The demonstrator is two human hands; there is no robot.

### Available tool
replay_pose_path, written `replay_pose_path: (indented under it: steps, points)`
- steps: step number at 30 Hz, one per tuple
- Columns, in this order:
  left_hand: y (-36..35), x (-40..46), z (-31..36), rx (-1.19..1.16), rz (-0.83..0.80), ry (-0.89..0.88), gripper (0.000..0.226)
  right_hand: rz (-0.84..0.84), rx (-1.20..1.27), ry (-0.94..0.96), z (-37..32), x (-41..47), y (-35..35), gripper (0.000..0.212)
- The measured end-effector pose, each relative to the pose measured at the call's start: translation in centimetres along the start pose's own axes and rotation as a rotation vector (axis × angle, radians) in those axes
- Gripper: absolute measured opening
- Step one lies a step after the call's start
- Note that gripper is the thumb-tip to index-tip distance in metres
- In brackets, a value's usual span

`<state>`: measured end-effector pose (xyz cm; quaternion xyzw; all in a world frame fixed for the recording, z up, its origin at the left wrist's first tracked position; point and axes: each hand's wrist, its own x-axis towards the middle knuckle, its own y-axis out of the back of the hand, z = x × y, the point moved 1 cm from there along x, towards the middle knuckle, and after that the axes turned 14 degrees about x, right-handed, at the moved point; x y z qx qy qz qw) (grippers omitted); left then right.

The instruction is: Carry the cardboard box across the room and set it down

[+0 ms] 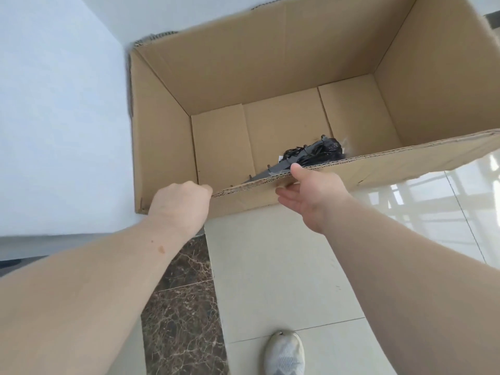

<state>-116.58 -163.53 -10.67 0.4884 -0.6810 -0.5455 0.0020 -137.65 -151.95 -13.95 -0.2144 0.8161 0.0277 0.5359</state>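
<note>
So the cardboard box [284, 85] is huge, open-topped, and fills most of what I'm looking at. It's out in front of me with its left side right up against the white wall [59, 117]. I honestly can't tell if it's off the floor or resting on it, because the bottom edge is hidden on my side.

Biggest worry: I've only got it by the near rim, and that's raw corrugated edge. A box this size held from one wall wants to tip away from me or just fold at the rim, and thin cardboard tears if the weight shifts.

My left hand [180, 205] is curled into a fist over the near-left corner of that rim, so that side seems okay. My right hand [311, 193] is the weak link. The thumb is hooked over the top edge but the fingers are spread loose under the outer face, not really clamped. If that slips, the right side drops.

Then there's the black plastic bundle [313, 155] sitting loose inside near my edge. Tilt the box and it'll probably slide and throw the balance.

Also my shoe [285, 353] is on glossy tile [270, 266], and the box blocks my view ahead.
</note>
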Motion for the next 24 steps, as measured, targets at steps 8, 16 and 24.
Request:
replay_pose_path:
  steps: [8, 16, 24]
  points:
    - [-1.0, -0.8, 1.5, -0.007, -0.022, 0.063, 0.034, 0.046, -0.212, 0.001, 0.4, -0.8, 0.8, 0.018]
    - [0.7, -4.8, 0.8, -0.209, -0.086, 0.131, 0.025, 0.099, -0.583, 0.077, -1.0, -6.1, 1.9, 0.040]
    - [9.8, -10.4, -1.5, -0.370, -0.037, 0.110, 0.036, 0.048, -0.829, 0.416, -9.4, -16.0, 1.4, 0.069]
